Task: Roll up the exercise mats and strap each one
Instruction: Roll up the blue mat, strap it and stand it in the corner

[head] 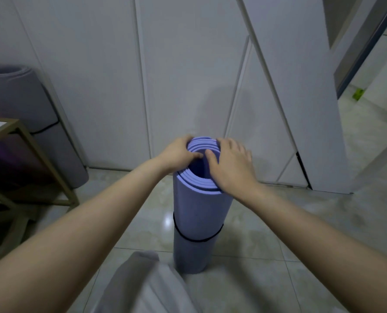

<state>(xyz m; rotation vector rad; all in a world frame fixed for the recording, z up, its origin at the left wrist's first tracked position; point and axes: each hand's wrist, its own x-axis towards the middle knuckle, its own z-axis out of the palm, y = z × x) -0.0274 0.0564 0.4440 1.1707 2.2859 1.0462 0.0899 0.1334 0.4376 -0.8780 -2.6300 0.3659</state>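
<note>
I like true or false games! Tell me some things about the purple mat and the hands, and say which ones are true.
1. The rolled purple foam mat stands upright on the tiled floor. True.
2. A thin black strap goes round it. True.
3. Only the left hand touches it. False: the right hand grips its top end too.
4. The rolled grey mat lies flat. False: it stands on end by the white doors.

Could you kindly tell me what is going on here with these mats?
A person stands a rolled purple mat upright on the tiled floor, left grip and right grip pinching its top rim, thumbs inside the hollow. A black strap already circles it. A grey mat, also strapped, stands further left.
</note>
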